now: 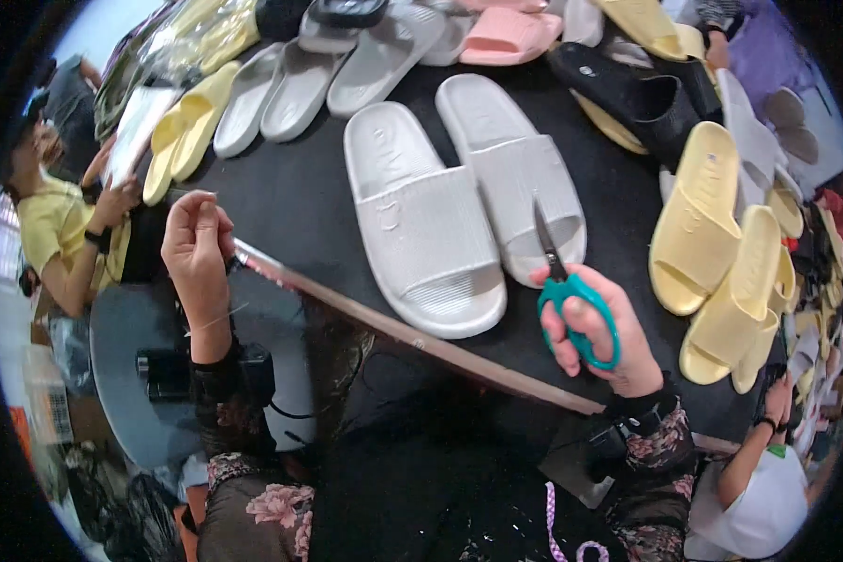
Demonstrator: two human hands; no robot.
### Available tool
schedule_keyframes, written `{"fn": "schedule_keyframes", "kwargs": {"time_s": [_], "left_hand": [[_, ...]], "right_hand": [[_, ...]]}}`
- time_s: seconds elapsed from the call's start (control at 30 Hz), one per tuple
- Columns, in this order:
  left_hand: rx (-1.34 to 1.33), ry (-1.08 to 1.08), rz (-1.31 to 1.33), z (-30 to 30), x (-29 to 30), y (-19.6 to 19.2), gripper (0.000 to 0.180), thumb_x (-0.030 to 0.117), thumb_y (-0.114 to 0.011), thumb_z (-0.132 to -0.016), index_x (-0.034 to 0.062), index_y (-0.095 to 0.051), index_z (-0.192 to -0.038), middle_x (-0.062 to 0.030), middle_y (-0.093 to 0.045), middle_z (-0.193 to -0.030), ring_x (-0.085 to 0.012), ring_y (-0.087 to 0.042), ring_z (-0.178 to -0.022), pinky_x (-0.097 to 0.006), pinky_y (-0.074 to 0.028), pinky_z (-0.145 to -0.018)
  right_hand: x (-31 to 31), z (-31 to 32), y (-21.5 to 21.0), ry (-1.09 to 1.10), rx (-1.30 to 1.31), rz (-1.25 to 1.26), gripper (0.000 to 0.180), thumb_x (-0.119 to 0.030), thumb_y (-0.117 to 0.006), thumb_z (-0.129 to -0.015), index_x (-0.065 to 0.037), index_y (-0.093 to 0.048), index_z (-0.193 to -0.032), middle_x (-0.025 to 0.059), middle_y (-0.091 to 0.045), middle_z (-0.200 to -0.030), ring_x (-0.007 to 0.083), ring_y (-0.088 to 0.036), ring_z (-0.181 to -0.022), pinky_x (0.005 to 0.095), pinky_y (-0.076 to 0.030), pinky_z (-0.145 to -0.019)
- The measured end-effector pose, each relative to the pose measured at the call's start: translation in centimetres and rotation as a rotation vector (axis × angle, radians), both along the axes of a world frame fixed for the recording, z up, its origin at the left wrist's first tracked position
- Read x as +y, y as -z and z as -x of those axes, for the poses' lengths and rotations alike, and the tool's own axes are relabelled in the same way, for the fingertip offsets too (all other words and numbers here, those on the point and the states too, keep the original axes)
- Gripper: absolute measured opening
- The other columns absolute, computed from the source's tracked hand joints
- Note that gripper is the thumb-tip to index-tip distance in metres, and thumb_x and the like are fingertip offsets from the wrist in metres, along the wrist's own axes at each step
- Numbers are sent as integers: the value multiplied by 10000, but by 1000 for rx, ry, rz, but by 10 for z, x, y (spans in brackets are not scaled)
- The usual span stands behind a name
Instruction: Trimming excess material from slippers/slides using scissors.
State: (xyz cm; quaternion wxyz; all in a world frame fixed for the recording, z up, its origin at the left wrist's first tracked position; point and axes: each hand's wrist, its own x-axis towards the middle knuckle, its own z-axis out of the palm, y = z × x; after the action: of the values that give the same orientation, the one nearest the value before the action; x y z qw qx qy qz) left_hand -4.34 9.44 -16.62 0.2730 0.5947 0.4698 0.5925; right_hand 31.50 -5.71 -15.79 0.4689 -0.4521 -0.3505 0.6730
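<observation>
Scissors (pixel 554 266) sit in my right grip (pixel 623 328), right of centre, fingers around the smooth teal loops. From my end the pointed steel blades look closed, their tips over the right of 2 pale-grey slides (pixel 426 220) at centre; a careless dip could score its ribbed strap. Left of centre, my left grip (pixel 195 245) pinches what looks like a pale thread (pixel 214 195); loosened fingertips could drop it. The slides look moulded, with rounded ends, against the dark table (pixel 290 206).
</observation>
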Motion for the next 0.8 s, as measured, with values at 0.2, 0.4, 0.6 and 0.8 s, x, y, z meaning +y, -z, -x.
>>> {"fn": "schedule_keyframes", "kwargs": {"time_s": [0.2,0.4,0.6,0.8], "left_hand": [[89,-185,333,67,-28,101,96,112,-506,-940,38,-567,-936,21,-505,-647,-22,-410,-491,-175,-318,-423],[584,-111,565,115,-53,186,180,92,-580,-861,-7,-560,-1010,-119,-574,-720,-238,-570,-617,-348,-479,-577],[796,-263,154,99,-39,154,272,-14,-506,-837,-29,-546,-1106,-202,-559,-1021,-341,-565,-956,-390,-457,-837],[526,-219,-12,28,-12,48,222,-23,-495,-883,-36,-553,-1097,-127,-572,-953,-218,-580,-882,-308,-458,-807]], "right_hand": [[4,4,5,-13,-63,-9,398,-204,-530,-909,25,-450,-1225,30,-521,-703,64,-479,-478,187,-385,-388],[2,6,-1,0,-60,-31,411,-229,-540,-905,21,-450,-1219,27,-517,-710,61,-477,-481,187,-378,-385],[3,1,2,5,17,-14,370,-159,-526,-913,14,-443,-1229,42,-523,-702,79,-489,-485,201,-391,-379],[3,-4,1,-51,12,-2,350,-133,-522,-917,-11,-459,-1238,26,-530,-703,65,-487,-469,195,-400,-400]]}}
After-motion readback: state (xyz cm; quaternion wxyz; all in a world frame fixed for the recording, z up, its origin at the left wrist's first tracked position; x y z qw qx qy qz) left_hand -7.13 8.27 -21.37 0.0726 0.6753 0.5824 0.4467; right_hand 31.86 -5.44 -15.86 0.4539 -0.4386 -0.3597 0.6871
